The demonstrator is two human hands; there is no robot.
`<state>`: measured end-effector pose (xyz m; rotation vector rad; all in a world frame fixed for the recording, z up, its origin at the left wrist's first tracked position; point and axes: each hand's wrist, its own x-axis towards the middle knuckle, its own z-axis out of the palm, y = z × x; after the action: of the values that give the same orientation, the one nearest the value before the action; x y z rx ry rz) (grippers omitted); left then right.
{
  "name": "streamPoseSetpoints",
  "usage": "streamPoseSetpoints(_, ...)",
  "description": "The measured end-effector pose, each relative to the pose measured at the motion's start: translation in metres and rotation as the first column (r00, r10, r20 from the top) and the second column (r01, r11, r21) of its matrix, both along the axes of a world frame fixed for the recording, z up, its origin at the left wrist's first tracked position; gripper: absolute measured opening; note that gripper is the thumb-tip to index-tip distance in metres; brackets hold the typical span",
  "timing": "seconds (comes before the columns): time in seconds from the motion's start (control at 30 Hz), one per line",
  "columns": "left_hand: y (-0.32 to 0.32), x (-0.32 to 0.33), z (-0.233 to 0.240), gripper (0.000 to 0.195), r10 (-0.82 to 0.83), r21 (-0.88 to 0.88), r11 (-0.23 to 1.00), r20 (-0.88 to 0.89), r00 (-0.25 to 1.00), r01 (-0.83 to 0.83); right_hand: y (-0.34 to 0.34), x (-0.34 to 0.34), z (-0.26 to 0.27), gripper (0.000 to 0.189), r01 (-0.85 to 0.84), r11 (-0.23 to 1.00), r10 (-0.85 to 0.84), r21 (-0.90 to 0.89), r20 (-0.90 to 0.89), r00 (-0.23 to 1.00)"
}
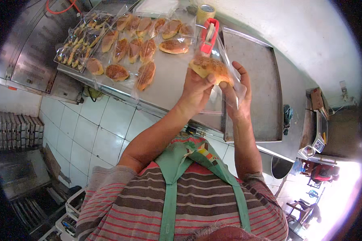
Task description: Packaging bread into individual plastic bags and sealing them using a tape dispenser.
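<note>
A browned bread roll (pixel 209 67) in a clear plastic bag (pixel 240 90) is held up between my two hands over the metal table. My left hand (pixel 196 86) grips the roll's underside, thumb pressed on its near face. With thumb and fingers, my right hand (pixel 240 90) holds the roll's right end and the bunched film there. Just beyond the roll stands a red tape dispenser (pixel 208 36) with a roll of tape in it. Several bagged bread rolls (pixel 134 49) lie in loose rows to the left on the table (pixel 169 81).
An empty-looking baking tray (pixel 253 90) lies at the right of the table. Packs of small pastries (pixel 81 45) sit at the far left. Rolls of tape (pixel 205 13) and a stack of clear bags (pixel 157 6) are at the back, near the wall. A scale (pixel 319 141) stands far right.
</note>
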<state>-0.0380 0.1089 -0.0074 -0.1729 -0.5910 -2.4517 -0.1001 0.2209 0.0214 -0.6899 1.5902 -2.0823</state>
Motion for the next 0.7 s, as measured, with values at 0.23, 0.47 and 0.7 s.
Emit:
streamPoseSetpoints(0.23, -0.016, 0.006, 0.007, 0.055, -0.04, 0.114, 0.993, 0.012, 0.999, 0.039, 0.008, -0.001, 0.007, 0.072, -0.081, 0.997, 0.082, -0.019, 0.035, 0.996)
streamPoseSetpoints(0.47, 0.001, 0.002, 0.002, 0.054, 0.016, 0.065, 0.998, 0.031, 0.999, -0.018, -0.004, 0.012, 0.007, 0.069, 0.108, 0.994, -0.107, -0.005, 0.057, 0.993)
streamPoseSetpoints(0.7, 0.003, 0.002, -0.007, 0.056, 0.008, -0.06, 0.998, 0.088, 0.996, -0.003, -0.011, 0.014, 0.004, 0.071, 0.148, 0.988, -0.145, 0.034, -0.089, 0.985)
